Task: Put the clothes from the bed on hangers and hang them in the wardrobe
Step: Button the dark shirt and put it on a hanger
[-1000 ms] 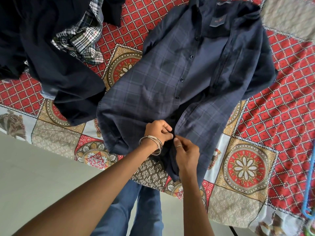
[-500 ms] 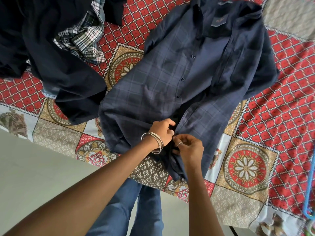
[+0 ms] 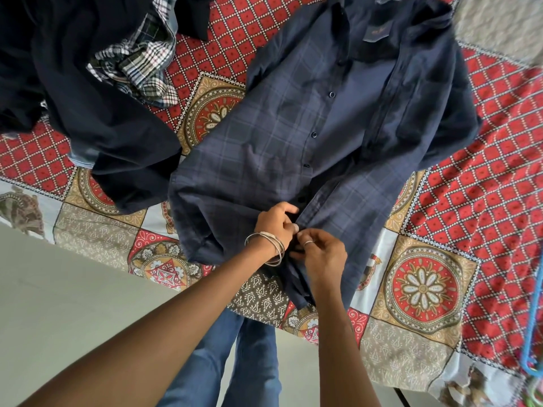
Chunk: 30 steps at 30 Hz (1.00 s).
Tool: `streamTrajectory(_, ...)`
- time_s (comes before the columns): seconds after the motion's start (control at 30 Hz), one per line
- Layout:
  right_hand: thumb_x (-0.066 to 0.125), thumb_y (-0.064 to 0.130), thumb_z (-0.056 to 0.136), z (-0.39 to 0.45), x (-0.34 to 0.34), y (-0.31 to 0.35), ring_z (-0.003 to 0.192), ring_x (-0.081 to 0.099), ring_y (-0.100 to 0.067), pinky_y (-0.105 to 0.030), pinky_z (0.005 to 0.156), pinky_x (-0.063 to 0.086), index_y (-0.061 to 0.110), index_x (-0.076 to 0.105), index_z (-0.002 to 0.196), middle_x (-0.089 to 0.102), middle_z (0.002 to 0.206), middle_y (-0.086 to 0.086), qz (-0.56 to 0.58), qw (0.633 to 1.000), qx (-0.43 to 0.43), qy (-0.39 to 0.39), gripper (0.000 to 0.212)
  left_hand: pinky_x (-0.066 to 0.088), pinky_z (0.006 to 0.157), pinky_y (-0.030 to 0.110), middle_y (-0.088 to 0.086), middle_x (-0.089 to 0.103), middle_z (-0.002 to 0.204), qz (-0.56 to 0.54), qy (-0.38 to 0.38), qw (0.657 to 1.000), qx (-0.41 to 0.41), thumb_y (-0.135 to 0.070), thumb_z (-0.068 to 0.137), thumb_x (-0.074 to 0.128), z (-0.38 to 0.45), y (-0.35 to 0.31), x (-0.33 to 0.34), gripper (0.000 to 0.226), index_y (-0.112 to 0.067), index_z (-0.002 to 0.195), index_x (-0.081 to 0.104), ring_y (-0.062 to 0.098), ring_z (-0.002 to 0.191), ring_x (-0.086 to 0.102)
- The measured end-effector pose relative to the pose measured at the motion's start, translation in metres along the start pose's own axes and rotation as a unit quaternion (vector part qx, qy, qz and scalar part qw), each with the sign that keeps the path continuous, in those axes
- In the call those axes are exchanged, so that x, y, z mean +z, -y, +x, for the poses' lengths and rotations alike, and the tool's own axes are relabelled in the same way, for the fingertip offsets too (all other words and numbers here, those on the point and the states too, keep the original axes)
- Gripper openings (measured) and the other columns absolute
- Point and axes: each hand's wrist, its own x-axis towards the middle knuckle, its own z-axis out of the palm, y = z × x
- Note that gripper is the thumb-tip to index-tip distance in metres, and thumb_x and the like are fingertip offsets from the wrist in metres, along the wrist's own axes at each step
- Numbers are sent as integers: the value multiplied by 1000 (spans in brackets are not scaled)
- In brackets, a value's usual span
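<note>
A dark blue checked shirt [image 3: 264, 148] lies spread on the bed, collar at the top, front open down most of its length. My left hand [image 3: 274, 223], with bangles on the wrist, pinches the left edge of the shirt front near the hem. Touching it, my right hand [image 3: 321, 255], wearing a ring, pinches the opposite edge at the same spot. A pile of dark clothes [image 3: 88, 113] and a black-and-white checked shirt [image 3: 138, 66] lie at the upper left.
The bed is covered by a red patterned bedsheet [image 3: 484, 201] with medallion borders. Blue and green hangers [image 3: 533, 342] show at the right edge. The pale floor [image 3: 73, 304] and my jeans-clad legs [image 3: 235, 348] are below the bed's edge.
Both hands stayed together at the lower shirt front, with small finger movements on the edges. The view shifted slightly; the shirt has not moved.
</note>
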Motion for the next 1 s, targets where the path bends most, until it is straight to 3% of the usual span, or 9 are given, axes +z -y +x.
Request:
streamTrajectory(0.07, 57, 0, 90, 3, 1, 0, 63, 64, -16, -28, 60, 56, 8, 68, 78, 67, 71, -8, 33, 999, 18, 20, 18, 45, 79, 18, -4, 65, 76, -13, 2, 1000, 13, -4, 87, 61, -1, 0, 0, 30, -15, 115, 63, 9, 76, 59)
streamTrajectory(0.27, 45, 0, 91, 9, 0, -10, 64, 54, -20, -34, 63, 48, 12, 60, 78, 60, 67, 0, -24, 995, 50, 84, 24, 50, 84, 39, 5, 68, 89, 97, 67, 992, 40, -8, 90, 55, 2, 6, 1, 32, -15, 121, 56, 26, 90, 64)
streamTrajectory(0.4, 48, 2, 90, 5, -2, -5, 77, 54, -21, -26, 67, 35, 11, 56, 106, 62, 86, -2, -219, 971, -90, -20, 20, 50, 84, 41, 9, 67, 102, 195, 39, 980, 7, -27, 89, 61, 7, 4, -6, 29, -20, 117, 57, 30, 96, 62)
streamTrajectory(0.5, 53, 6, 92, 5, -1, 4, 85, 56, -23, -19, 67, 29, 7, 56, 107, 61, 98, -7, -202, 956, -167, -135, 16, 52, 76, 36, 7, 67, 93, 88, -100, 985, 114, -5, 83, 63, 9, 0, -8, 17, -11, 98, 69, 24, 84, 65)
streamTrajectory(0.6, 58, 10, 93, 15, 9, 13, 89, 57, -26, -21, 70, 35, 5, 59, 107, 56, 100, -8, -229, 936, -238, -124, 15, 52, 77, 22, 10, 67, 90, 14, -115, 984, 138, 14, 79, 54, 19, -6, -7, 28, -5, 92, 71, 16, 77, 63)
streamTrajectory(0.67, 58, 9, 93, 23, 15, 21, 95, 57, -30, -25, 71, 37, 1, 60, 110, 55, 107, -13, -265, 923, -260, -101, 20, 53, 81, 29, 12, 69, 92, 21, -90, 990, 107, 14, 79, 51, 29, -10, -4, 31, -3, 95, 71, 21, 79, 65)
streamTrajectory(0.73, 58, 14, 94, 32, 20, 29, 106, 52, -33, -31, 75, 38, -2, 56, 117, 53, 116, -17, -314, 918, -228, -83, 28, 52, 84, 39, 13, 70, 96, 48, -86, 994, 56, 5, 82, 54, 40, -12, 3, 26, -6, 98, 71, 29, 86, 67)
streamTrajectory(0.87, 62, 32, 91, 49, 22, 38, 120, 45, -33, -37, 86, 41, 2, 47, 117, 48, 125, -16, -395, 911, -85, -83, 42, 52, 86, 36, 7, 72, 97, 53, -86, 993, -56, -17, 81, 70, 51, -11, 10, 14, -16, 95, 73, 26, 92, 66)
streamTrajectory(1.0, 60, 22, 93, 56, 20, 39, 120, 47, -36, -40, 85, 43, 0, 44, 116, 49, 127, -19, -403, 910, -32, -87, 36, 52, 83, 40, 5, 69, 97, 103, -79, 989, -66, -26, 77, 75, 55, -9, 15, 17, -19, 91, 70, 27, 92, 64)
